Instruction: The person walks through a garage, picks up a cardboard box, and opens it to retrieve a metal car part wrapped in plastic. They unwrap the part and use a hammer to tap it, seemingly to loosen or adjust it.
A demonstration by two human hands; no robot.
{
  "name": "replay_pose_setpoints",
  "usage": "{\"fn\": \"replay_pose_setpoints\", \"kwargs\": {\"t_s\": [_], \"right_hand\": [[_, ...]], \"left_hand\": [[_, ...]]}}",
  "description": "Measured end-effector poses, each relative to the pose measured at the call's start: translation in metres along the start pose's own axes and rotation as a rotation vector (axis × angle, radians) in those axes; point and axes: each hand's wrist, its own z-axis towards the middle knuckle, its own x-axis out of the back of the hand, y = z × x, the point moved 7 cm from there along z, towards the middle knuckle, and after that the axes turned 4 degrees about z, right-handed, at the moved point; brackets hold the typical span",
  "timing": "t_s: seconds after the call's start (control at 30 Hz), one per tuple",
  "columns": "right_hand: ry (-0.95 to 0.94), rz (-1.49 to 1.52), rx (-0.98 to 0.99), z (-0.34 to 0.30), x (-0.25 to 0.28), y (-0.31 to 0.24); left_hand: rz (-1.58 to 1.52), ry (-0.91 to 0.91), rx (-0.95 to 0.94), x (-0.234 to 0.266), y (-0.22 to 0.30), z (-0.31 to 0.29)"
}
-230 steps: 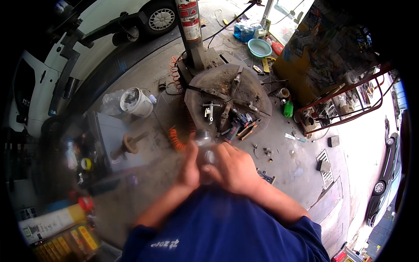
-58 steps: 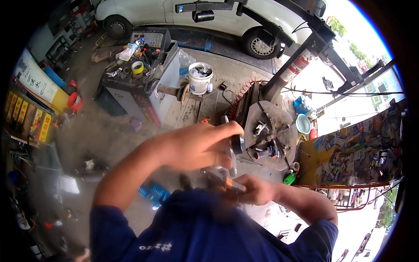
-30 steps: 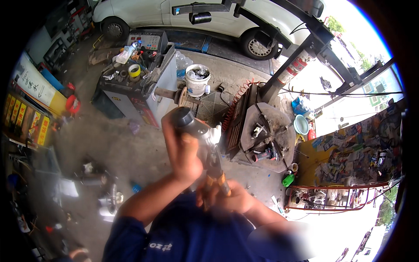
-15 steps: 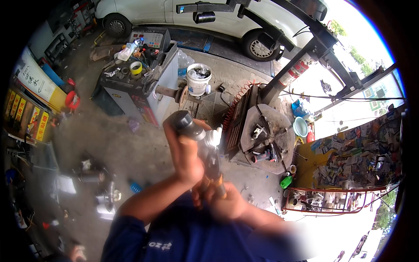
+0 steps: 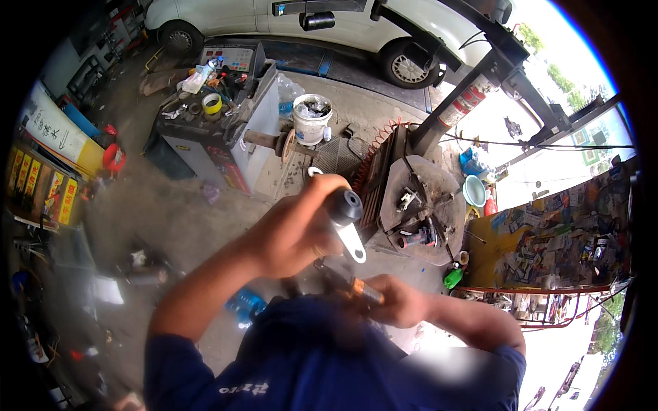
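Observation:
In front of my chest, my left hand (image 5: 291, 229) is closed around a part with a black rubber cylinder (image 5: 347, 205) and a silver metal tab (image 5: 353, 243) that has a hole in its end. A pale ring-like end shows above my fingers. Lower and to the right, my right hand (image 5: 394, 300) grips what look like pliers (image 5: 368, 292), with an orange-and-black handle. Their dark metal end points up and left, below the part; blur hides whether it touches it.
A tire changer with a grey turntable (image 5: 435, 240) stands ahead right, with tools on it. Ahead left is a wheel balancer (image 5: 205, 154) with clutter on top. A white bucket (image 5: 310, 130) stands beyond, before a white car (image 5: 240, 17). A blue bottle (image 5: 245, 306) lies on the floor.
My left hand has turned the part, so its black end faces right and its silver tab shows. My right hand has moved right and away from my left with the pliers.

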Motion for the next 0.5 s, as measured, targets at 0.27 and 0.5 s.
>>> {"fn": "replay_pose_setpoints", "kwargs": {"t_s": [0.27, 0.5], "right_hand": [[-0.069, -0.107, -0.159, -0.007, 0.02, 0.003], [-0.082, 0.388, 0.22, 0.022, -0.002, 0.007]], "left_hand": [[-0.066, -0.073, 0.265, -0.02, -0.029, -0.011], [-0.121, 0.779, 0.1, -0.019, -0.04, -0.033]]}}
